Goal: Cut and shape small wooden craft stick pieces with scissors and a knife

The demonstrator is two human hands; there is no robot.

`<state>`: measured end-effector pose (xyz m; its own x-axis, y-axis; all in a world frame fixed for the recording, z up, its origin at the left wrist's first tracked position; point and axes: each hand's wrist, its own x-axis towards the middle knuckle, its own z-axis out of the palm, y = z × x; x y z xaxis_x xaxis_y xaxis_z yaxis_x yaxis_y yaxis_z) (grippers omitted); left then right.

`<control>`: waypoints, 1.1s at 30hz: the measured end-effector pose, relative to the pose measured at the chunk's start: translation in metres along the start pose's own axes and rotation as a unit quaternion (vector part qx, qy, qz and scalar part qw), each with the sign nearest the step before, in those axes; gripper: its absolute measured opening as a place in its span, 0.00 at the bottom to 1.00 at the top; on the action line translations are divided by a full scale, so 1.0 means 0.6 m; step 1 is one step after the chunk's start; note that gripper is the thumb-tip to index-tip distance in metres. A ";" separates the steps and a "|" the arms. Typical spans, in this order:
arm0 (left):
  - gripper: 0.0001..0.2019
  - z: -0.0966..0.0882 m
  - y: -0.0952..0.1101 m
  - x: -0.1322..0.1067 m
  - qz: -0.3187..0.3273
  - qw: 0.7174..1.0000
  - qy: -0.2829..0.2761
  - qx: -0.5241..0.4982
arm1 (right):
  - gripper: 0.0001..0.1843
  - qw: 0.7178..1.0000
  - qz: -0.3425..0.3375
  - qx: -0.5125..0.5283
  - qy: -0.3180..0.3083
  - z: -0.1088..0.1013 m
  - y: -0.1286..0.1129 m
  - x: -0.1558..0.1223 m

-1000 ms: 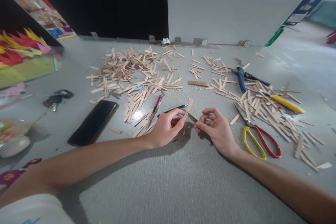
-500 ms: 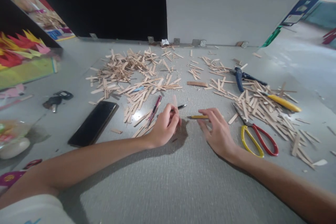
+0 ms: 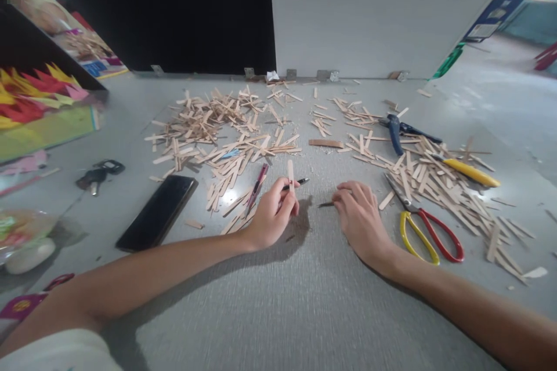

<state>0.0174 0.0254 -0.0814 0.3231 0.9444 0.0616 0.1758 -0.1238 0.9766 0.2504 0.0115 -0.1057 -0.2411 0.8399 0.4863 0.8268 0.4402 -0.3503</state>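
My left hand is closed in a pinch on a short wooden craft stick, held upright above the table. Behind those fingers lies a black pen, partly covered. My right hand rests low over the table with its fingers curled together around a slim pointed tool. Only the tool's dark tip shows; whether it is a pencil or a cutter I cannot tell. A purple cutter-like tool lies left of my left hand. To the right of my right hand are scissors with yellow and red handles.
Loose craft sticks are heaped at the back left, with more sticks at the right beside blue-handled pliers and a yellow-handled tool. A phone and keys lie left. An upright panel borders the back.
The fingers of my right hand have drawn together over the slim tool, hiding its yellow body. The craft stick in my left hand now shows more fully upright.
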 end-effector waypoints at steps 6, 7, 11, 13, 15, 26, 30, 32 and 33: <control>0.14 -0.002 0.005 -0.004 -0.005 1.000 -0.016 0.002 | 0.09 0.999 -0.038 0.037 0.011 -0.010 -0.016 -0.009; 0.15 -0.003 0.007 -0.004 -0.006 1.000 -0.019 0.003 | 0.08 0.998 -0.052 0.046 0.014 -0.013 -0.019 -0.011; 0.17 -0.003 0.012 -0.006 -0.012 0.999 -0.030 0.011 | 0.12 0.993 -0.090 0.073 0.034 -0.024 -0.030 -0.011; 0.17 -0.002 0.014 -0.006 -0.013 0.999 -0.033 0.016 | 0.18 0.992 -0.092 0.079 0.045 -0.027 -0.033 -0.009; 0.17 -0.001 0.015 -0.006 -0.011 0.999 -0.032 0.025 | 0.22 0.991 -0.095 0.082 0.048 -0.028 -0.036 -0.007; 0.16 0.001 0.007 -0.008 0.048 0.995 -0.039 0.084 | 0.25 0.979 -0.172 0.104 0.040 -0.027 -0.031 -0.014; 0.14 0.001 0.003 -0.009 0.074 0.991 -0.030 0.109 | 0.24 0.977 -0.183 0.103 0.032 -0.027 -0.031 -0.015; 0.13 0.000 0.002 -0.008 0.086 0.989 -0.022 0.117 | 0.23 0.977 -0.184 0.103 0.030 -0.026 -0.031 -0.015; 0.13 0.000 0.001 -0.008 0.093 0.988 -0.017 0.121 | 0.23 0.977 -0.185 0.101 0.030 -0.026 -0.031 -0.015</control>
<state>0.0160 0.0207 -0.0814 0.4013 0.8879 0.2250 0.3269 -0.3683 0.8703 0.2450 -0.0090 -0.0909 -0.4698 0.5933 0.6536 0.5702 0.7692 -0.2883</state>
